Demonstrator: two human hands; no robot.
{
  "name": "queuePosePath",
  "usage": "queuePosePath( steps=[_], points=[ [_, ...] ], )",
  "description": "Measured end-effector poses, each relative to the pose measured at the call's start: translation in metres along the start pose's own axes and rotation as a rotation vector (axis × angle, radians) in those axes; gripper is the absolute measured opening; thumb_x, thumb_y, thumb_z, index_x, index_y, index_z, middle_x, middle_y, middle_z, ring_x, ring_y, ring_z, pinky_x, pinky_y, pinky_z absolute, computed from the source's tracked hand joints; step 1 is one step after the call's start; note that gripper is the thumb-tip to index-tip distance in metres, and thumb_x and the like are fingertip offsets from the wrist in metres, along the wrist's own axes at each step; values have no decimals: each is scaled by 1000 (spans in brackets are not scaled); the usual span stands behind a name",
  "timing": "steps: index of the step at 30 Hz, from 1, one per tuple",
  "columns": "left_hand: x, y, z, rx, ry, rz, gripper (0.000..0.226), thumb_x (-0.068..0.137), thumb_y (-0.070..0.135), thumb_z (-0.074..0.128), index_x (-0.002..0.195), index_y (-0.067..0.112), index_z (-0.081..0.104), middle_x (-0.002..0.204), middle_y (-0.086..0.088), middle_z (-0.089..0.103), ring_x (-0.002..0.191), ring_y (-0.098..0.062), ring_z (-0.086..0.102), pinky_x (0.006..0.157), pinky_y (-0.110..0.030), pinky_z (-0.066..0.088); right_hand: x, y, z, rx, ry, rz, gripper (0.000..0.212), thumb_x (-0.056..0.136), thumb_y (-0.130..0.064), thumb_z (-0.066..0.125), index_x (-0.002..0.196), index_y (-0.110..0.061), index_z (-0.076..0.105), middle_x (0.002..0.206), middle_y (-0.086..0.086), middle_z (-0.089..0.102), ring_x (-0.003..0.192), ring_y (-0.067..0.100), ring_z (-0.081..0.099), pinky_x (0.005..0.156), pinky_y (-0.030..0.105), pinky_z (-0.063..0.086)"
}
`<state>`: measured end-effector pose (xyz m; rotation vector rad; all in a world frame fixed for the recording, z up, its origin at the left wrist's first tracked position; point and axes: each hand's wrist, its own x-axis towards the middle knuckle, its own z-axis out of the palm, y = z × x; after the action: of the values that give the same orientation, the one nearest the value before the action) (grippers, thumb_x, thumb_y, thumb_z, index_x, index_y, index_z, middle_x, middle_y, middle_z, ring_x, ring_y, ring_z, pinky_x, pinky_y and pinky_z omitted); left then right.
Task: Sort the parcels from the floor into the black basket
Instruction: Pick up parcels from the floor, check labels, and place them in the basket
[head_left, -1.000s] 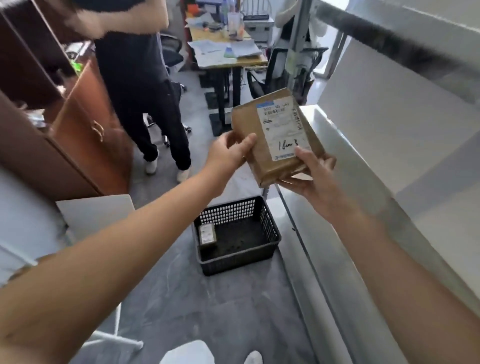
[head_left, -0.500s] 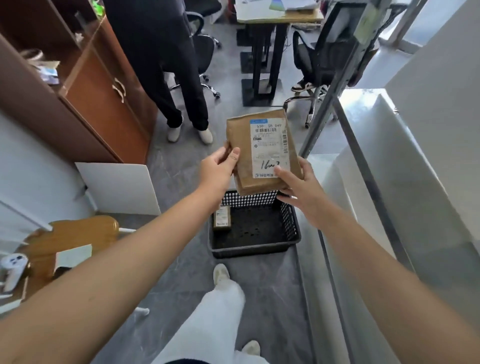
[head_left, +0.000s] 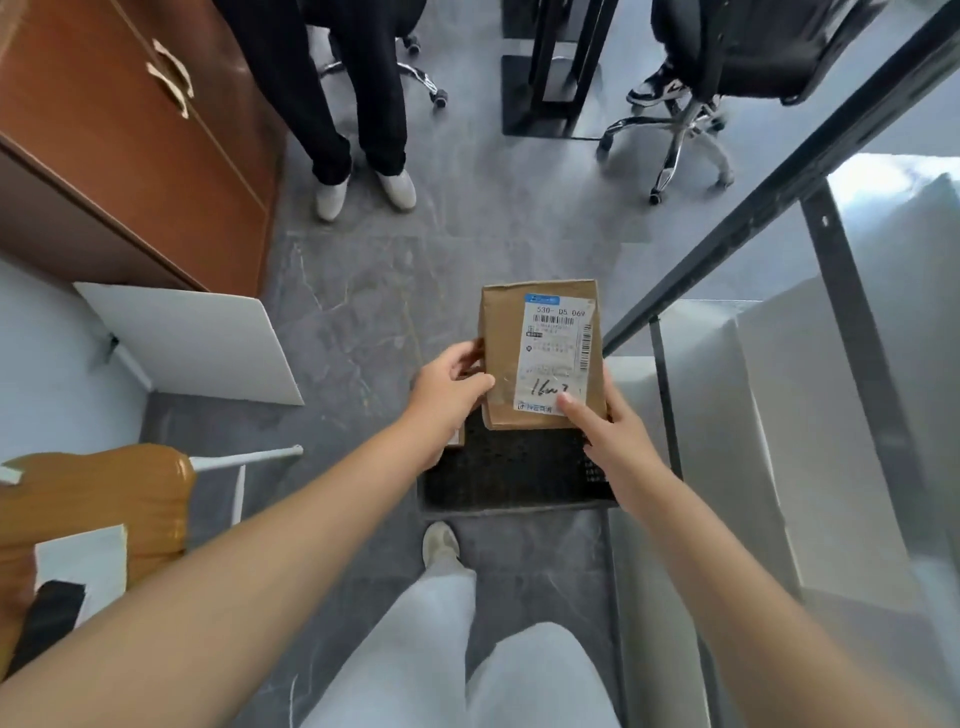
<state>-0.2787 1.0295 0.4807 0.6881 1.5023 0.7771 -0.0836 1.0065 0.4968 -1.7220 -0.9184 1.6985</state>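
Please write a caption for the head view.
Left hand and right hand hold a brown parcel above the black basket.

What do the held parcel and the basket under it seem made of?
Parcel: matte brown kraft paper or thin card, judging by its creased top edge; white printed label. Black basket: probably moulded plastic, dull, with perforated floor and lattice wall.

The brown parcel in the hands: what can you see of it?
The parcel is a flat, slightly creased brown paper packet, held above the black basket, its face to the camera. A white label with barcodes, a blue strip and a handwritten scrawl covers its right side. The left hand grips its left edge; the right hand pinches its lower right corner, thumb on the label.
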Motion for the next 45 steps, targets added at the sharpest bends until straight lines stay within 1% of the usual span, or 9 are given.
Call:
queuePosePath(
  steps=[7,11,16,24,28,30,32,38,45],
  points=[
    [58,-90,21,1,-3,-191,53,90,-4,56,140,12,49,133,-1,59,118,-11,58,106,-40,47,73,86,-3,-141,97,108,39,95,-27,63,132,-32,53,124,-12,64,111,3,59,82,18,46],
    [104,-162,39,10,13,-291,58,88,13,55,144,27,49,130,8,58,113,-10,62,102,-40,50,130,150,-16,-184,100,171,54,92,-27,67,142,-28,46,128,-9,62,114,8,61,88,25,53],
    [170,-255,62,36,62,-399,61,91,26,55,147,41,39,136,11,52,121,-15,56,104,-39,47,213,238,-24,-204,42,247,54,91,-26,69,140,-30,47,123,-7,65,108,7,64,73,17,55],
    [275,-391,87,-64,154,-435,55,93,20,58,143,34,39,111,24,55,114,-8,56,84,-26,46,344,382,-22,-279,6,265,59,92,-24,67,145,-34,44,127,-14,64,116,4,60,103,37,50],
    [321,-434,90,15,207,-362,46,94,27,60,137,27,45,132,11,56,116,-8,56,85,-25,49,395,430,-16,-288,30,284,59,92,-30,66,146,-36,43,134,-15,60,122,7,56,108,42,46],
    [333,-450,90,105,206,-312,54,94,27,60,144,28,42,143,7,46,128,-8,47,103,-23,40,415,445,-9,-288,33,282,57,92,-31,66,145,-36,44,135,-15,59,124,8,55,109,42,44],
    [336,-462,90,264,209,-286,66,95,17,59,153,25,29,145,6,28,130,-6,35,103,-11,29,428,454,2,-292,22,261,56,94,-27,64,145,-33,44,136,-13,59,126,8,54,110,39,43],
    [338,-481,98,511,94,-274,78,97,16,55,158,21,7,151,11,10,138,-8,26,102,-13,24,440,463,29,-335,77,241,62,98,-20,57,153,-30,30,146,-6,50,134,12,46,112,33,36],
    [338,-477,117,689,-98,-257,73,103,29,44,157,25,-5,157,12,-34,150,-15,9,117,-31,24,453,437,25,-547,-78,339,75,102,-18,48,158,-28,-1,150,2,44,133,18,47,105,32,39]
  ],
)
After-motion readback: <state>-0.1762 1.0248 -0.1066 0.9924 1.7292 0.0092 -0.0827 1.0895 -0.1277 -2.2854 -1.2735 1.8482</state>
